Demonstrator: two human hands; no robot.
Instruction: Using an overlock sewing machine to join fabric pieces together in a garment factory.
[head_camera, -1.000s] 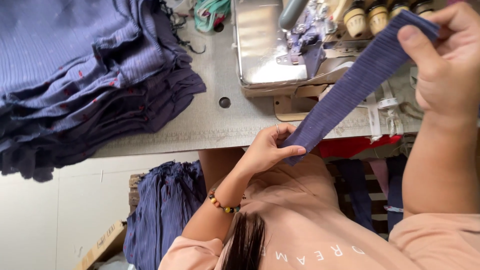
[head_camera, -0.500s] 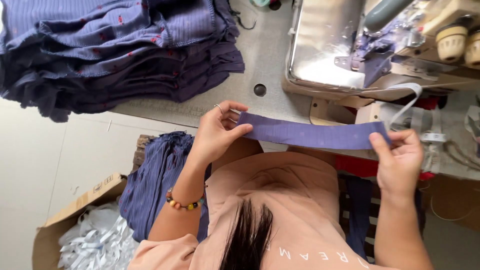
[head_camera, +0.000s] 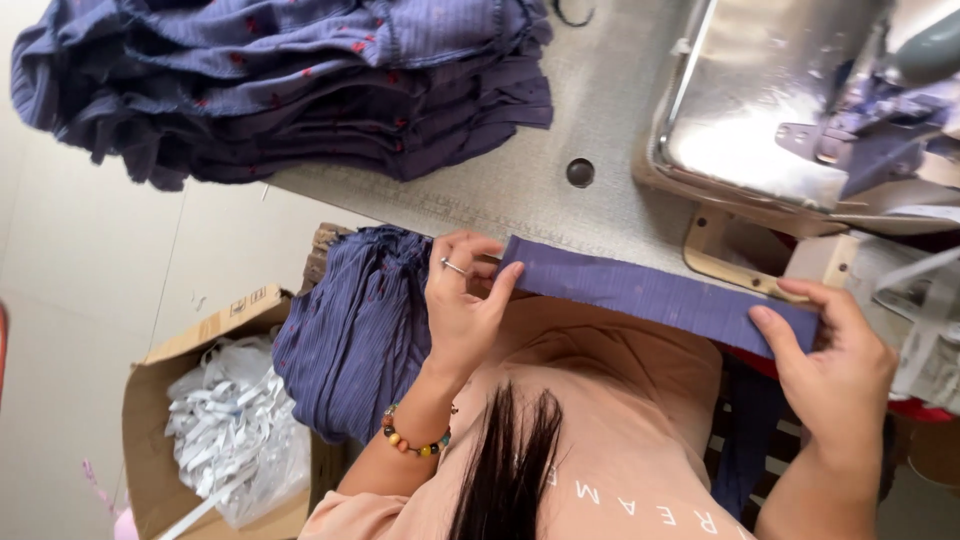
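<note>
Left hand (head_camera: 462, 300) and right hand (head_camera: 835, 365) each pinch an end of the ribbed purple fabric strip (head_camera: 650, 293), stretching it flat, seemingly for alignment, beside the grey bench (head_camera: 560, 215).

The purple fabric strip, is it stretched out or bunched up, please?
Stretched out: the purple fabric strip runs flat between the left hand and right hand.

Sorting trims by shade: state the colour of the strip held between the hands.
The strip is blue-violet with fine ribbing, clearest in the head view.
</note>
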